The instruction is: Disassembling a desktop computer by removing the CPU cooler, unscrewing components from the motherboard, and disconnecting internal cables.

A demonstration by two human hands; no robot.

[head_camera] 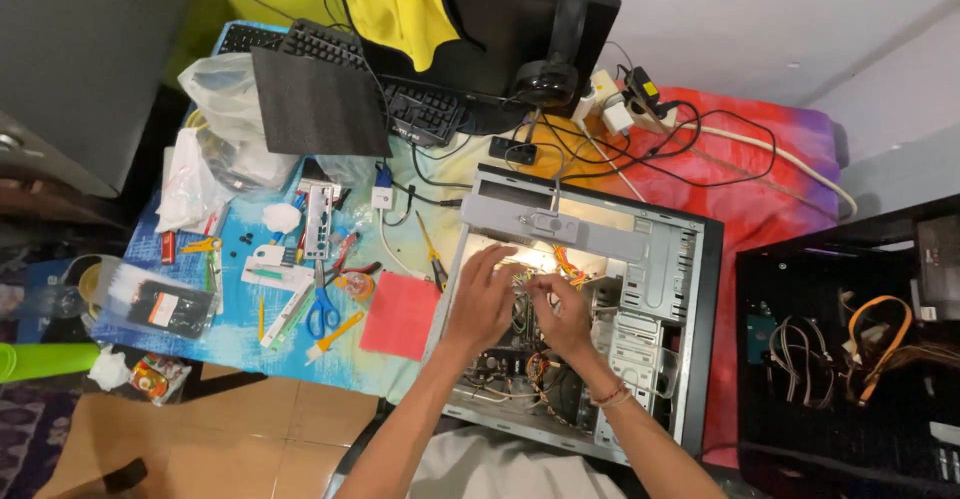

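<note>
An open grey computer case (690, 289) lies on its side on the covered table, its inside lit and full of wires and a board. Both my hands reach into it from the near side. My left hand (482, 299) and my right hand (560, 311) meet over a small bundle of thin coloured wires (523, 279), fingertips pinching it from either side. A beaded bracelet sits on my right wrist. What lies under my palms is hidden.
Left of the case lie a red pad (400, 314), blue-handled scissors (322, 309), screwdrivers, a metal plate (318, 221) and plastic bags. Behind stand a keyboard (400, 89), a monitor with headphones (555, 49) and a power strip with cables. A second black case (850, 349) stands at right.
</note>
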